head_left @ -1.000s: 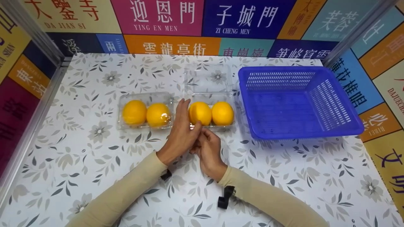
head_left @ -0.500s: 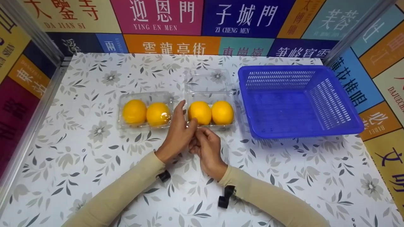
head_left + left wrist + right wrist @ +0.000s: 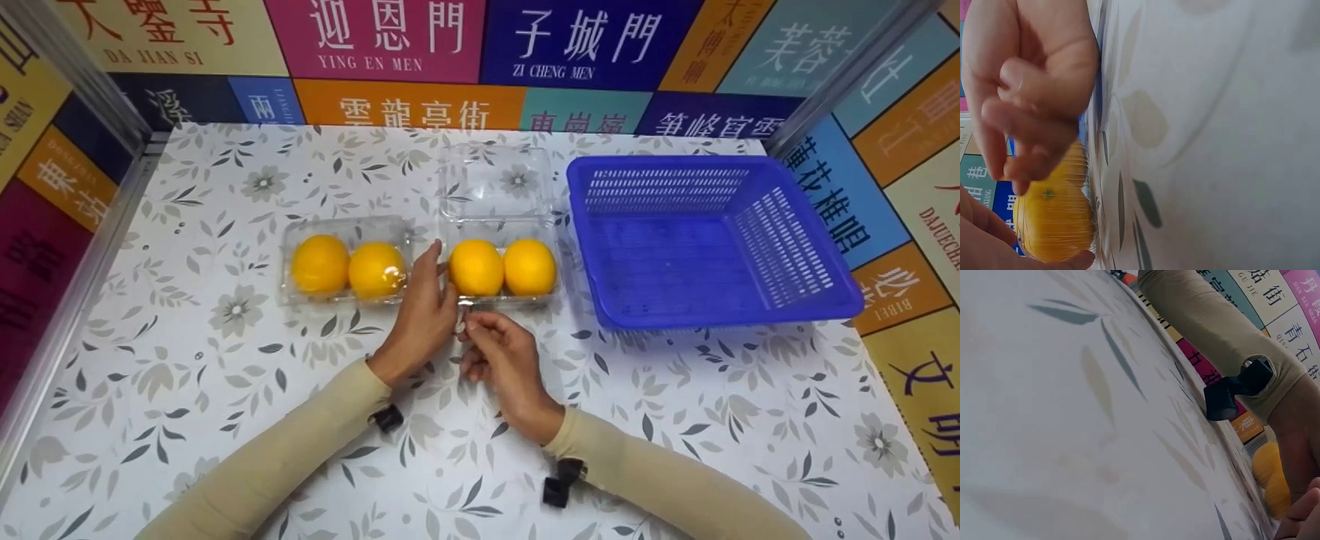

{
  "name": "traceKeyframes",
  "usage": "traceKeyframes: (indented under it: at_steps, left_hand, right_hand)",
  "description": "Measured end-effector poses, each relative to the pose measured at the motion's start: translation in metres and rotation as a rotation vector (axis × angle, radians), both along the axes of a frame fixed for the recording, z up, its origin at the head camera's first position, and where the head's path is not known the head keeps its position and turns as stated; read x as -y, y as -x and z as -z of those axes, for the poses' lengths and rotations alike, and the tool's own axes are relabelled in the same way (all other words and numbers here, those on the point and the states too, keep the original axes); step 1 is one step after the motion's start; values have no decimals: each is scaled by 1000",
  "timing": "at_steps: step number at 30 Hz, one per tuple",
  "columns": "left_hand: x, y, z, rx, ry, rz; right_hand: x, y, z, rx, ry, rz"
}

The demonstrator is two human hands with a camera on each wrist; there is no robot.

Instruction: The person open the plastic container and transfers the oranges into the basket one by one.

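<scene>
My left hand lies with fingers extended along the left side of an open clear plastic clamshell box. Inside sit two oranges, side by side. My right hand is just in front of that box, fingers curled, with thumb and index tip close together. Nothing can be made out in its grasp. In the left wrist view the right hand hangs before an orange seen through plastic, the left thumb below. Left of my left hand is another clear box with two oranges, its lid down.
The first box's lid lies folded back behind it. A blue plastic basket with slotted sides stands close on the right. Lettered panels wall in the back and sides of the table, which has a leaf-patterned cover.
My right hand has drawn back a little from the box's front edge, toward me and right. The left hand has slid slightly back and its thumb has moved off the front of the orange.
</scene>
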State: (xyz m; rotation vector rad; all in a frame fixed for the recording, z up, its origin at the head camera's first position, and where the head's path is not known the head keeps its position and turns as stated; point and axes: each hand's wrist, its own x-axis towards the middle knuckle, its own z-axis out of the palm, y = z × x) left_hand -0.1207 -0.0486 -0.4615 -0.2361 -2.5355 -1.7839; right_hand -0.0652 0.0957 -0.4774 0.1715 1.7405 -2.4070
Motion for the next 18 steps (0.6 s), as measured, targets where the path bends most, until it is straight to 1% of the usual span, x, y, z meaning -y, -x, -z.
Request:
traceKeyframes:
  at_steps: [4, 8, 11, 13, 16, 18]
  left_hand:
    - [1, -1, 0, -22, 22, 4]
    - [0, -1, -1, -18, 39, -5]
    - [0, 0, -1, 3, 50, -8]
    - [-1, 0, -1, 18, 52, -4]
    - [-1, 1, -2, 38, 53, 0]
    - [-1, 1, -1, 45, 53, -2]
  right_hand:
    - [-14, -4, -7, -79, -100, -38]
    - [-27, -4, -16, -145, -165, -56]
    - [-35, -3, -22, -196, -203, -62]
    - [-40, -3, -27, -244, -237, -67]
    - [-48, -2, -37, -327, -316, -88]
    - [-54, -2, -46, -392, -391, -114]
